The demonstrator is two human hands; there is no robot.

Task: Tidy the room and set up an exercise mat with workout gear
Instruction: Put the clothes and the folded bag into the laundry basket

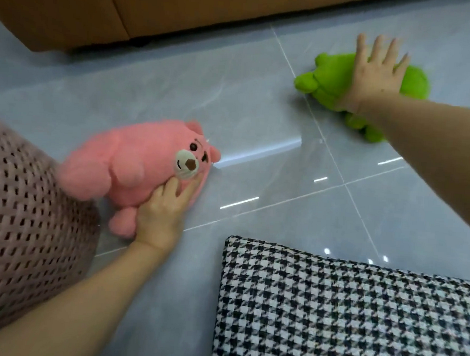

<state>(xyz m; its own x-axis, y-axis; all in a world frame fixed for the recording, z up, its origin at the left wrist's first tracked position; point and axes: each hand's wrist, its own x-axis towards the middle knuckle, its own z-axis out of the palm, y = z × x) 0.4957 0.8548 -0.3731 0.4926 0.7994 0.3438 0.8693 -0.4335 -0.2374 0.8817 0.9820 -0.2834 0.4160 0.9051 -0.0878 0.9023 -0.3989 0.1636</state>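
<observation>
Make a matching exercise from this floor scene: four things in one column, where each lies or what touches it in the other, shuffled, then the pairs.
Things
1. pink plush bear
2. green plush toy
3. houndstooth cushion
4. brown sofa

Places or states
A. along the top edge, standing on the tiled floor
B. under the spread right hand
C. bottom right, touched by neither hand
D. left of centre, left hand on its underside

Pairs: 1-D, 2-B, 3-C, 4-A
</observation>
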